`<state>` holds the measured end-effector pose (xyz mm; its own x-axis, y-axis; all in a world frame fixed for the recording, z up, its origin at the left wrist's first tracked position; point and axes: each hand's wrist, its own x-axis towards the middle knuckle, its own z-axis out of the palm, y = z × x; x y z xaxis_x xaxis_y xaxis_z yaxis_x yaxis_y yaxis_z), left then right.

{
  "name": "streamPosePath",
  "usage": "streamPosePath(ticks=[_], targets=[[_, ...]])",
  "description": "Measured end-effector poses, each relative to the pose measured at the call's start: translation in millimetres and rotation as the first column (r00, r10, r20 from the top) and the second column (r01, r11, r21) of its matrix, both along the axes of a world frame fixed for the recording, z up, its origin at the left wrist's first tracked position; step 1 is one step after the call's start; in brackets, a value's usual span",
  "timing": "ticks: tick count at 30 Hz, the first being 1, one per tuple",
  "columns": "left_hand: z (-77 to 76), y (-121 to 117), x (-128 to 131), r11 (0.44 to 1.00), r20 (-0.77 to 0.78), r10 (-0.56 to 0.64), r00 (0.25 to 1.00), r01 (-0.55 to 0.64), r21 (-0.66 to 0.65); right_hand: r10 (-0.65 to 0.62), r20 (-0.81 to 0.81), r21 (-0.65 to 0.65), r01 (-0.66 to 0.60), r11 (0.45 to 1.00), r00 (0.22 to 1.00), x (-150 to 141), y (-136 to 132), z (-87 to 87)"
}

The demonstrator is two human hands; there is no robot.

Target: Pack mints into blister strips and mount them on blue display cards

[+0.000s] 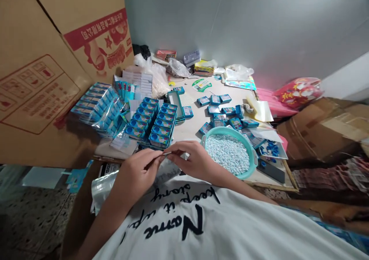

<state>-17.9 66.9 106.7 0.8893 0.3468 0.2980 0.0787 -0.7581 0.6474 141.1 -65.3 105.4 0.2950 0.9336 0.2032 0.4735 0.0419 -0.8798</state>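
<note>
My left hand [137, 172] and my right hand [192, 161] meet at the near edge of the table, just above my white shirt. Both are closed in a pinch on a thin, clear plastic packet [167, 164] held between them; what is inside it is too small to make out. Right beside my right hand stands a teal bowl [253, 152] filled with small pale blue pellets. Behind my hands lies a neat block of small blue boxes [151, 122] in rows.
Loose blue boxes [220, 110] lie scattered over the table's middle. Wrapped packs of blue boxes [96, 104] lean against a big cardboard carton [43, 72] at left. Bags and clutter line the wall. Brown cartons [319, 129] stand at right. A silver foil bag [100, 189] hangs below the table.
</note>
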Motion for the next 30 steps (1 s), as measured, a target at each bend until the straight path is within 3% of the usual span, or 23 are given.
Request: streamPosePath(ticks=[3, 6, 11, 16, 22, 30], targets=[[-3.1, -4, 7, 0.998, 0.084, -0.009, 0.996, 0.003, 0.063, -0.067, -0.050, -0.034, 0.066, 0.997, 0.996, 3, -1, 2.6], [-9.1, -10, 14, 0.970, 0.117, -0.019, 0.993, -0.010, 0.241, -0.115, -0.119, -0.083, 0.105, 0.991, 0.986, 11, -4, -0.9], [-16.3, -17, 21, 0.915, 0.124, 0.020, 0.992, -0.068, 0.398, -0.131, -0.423, -0.094, 0.100, 0.991, 0.897, 22, -1, -18.4], [-21.9, -19, 22, 0.898, 0.190, 0.031, 0.981, -0.111, 0.425, -0.071, -0.613, -0.040, 0.059, 0.997, 0.787, 28, 6, -19.2], [-29.3, -31, 22, 0.892, 0.123, 0.060, 0.991, -0.109, 0.438, -0.071, -0.648, -0.045, 0.055, 0.997, 0.758, 40, 6, -14.8], [-29.0, -39, 31, 0.893, 0.068, -0.037, 0.997, 0.003, 0.449, -0.123, -0.731, -0.070, 0.105, 0.992, 0.672, 55, 0, -17.5]])
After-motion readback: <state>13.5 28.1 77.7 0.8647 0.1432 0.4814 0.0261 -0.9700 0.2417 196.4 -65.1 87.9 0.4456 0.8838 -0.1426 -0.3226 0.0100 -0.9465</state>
